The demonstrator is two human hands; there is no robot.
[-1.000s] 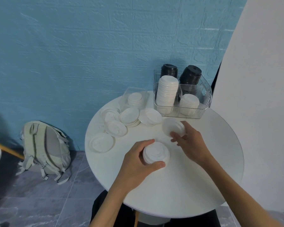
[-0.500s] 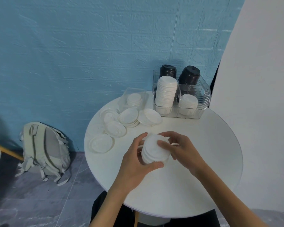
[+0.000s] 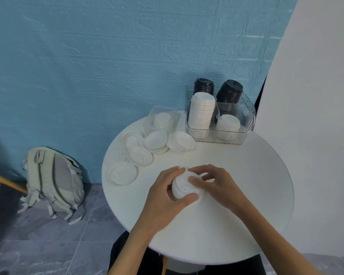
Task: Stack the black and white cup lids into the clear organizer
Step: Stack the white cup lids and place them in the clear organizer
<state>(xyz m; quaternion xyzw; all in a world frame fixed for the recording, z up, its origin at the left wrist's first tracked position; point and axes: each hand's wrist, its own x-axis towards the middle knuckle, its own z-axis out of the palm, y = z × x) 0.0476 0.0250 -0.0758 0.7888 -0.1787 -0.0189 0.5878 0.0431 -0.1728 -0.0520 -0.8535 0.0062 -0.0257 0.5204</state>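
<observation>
A short stack of white lids sits just above the round white table, held between both hands. My left hand wraps its left side, thumb under the front edge. My right hand presses fingers on the top lid. The clear organizer stands at the table's far edge. It holds a tall white lid stack, a low white stack and two black stacks behind them. Several loose white lids lie at the table's far left.
A small clear tray holding a few white lids sits left of the organizer. A grey backpack leans on the blue wall on the floor at left. A white panel rises close to the table's right side.
My right hand picked up a single white lid from the table, carried it left and set it on the stack in my left hand. Both hands now close round the stack.
</observation>
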